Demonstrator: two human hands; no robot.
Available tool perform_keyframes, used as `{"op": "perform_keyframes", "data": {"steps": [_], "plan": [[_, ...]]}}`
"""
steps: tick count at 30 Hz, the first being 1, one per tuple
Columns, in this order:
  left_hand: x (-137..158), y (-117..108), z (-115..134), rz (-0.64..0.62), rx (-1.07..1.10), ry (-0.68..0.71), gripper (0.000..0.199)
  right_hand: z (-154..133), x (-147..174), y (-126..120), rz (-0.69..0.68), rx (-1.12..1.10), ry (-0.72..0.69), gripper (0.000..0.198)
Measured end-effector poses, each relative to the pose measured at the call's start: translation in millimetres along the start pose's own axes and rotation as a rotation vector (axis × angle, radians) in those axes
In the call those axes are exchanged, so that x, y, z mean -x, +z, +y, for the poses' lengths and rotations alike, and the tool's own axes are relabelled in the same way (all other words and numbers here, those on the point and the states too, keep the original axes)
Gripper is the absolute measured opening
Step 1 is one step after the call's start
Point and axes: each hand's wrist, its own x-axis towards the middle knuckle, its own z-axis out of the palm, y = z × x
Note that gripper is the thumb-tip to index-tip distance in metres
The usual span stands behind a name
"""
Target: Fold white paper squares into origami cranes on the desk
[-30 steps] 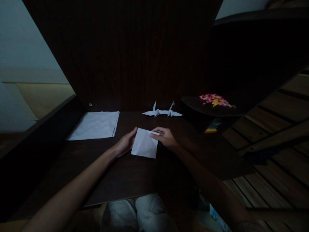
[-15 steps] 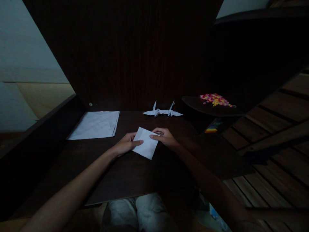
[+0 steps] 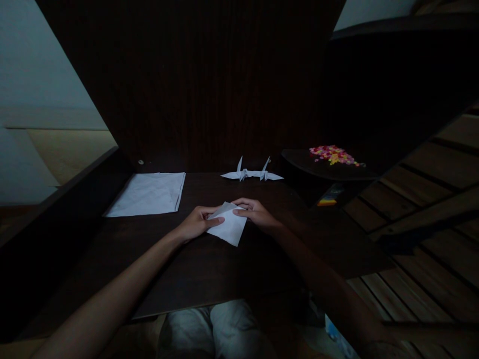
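We are pinching a small white paper [image 3: 231,232] between our two hands: the left hand [image 3: 195,223] and the right hand [image 3: 258,214] are each gripping one side, thumb pressing on top, fingers curling behind, only the paper between. Within this grip the paper is sitting over the dark desk [image 3: 179,279], one corner pointing toward us and its far part showing greyer. Left of the grip, larger white sheets [image 3: 147,194] are lying; just beyond it, two paper cranes [image 3: 252,174] are standing end to end. To its right, small colourful pieces [image 3: 333,154] are resting on a low shelf [image 3: 299,162].
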Motion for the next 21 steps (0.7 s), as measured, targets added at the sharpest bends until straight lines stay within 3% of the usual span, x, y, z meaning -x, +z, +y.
{"op": "perform_keyframes", "data": {"steps": [7, 13, 21], "plan": [[-0.3, -1.8, -1.5, -0.052, 0.01, 0.005, 0.046, -0.4, 1.6, 0.2, 0.024, 0.055, 0.012, 0.026], [-1.0, -0.1, -0.8, -0.02, -0.029, 0.029, 0.06, -1.3, 1.0, 1.2, 0.046, 0.04, 0.004, 0.026], [2.9, 0.6, 5.6, -0.046, -0.072, -0.018, 0.048, 4.6, -3.6, -4.1, 0.065, 0.007, -0.017, 0.025]]}}
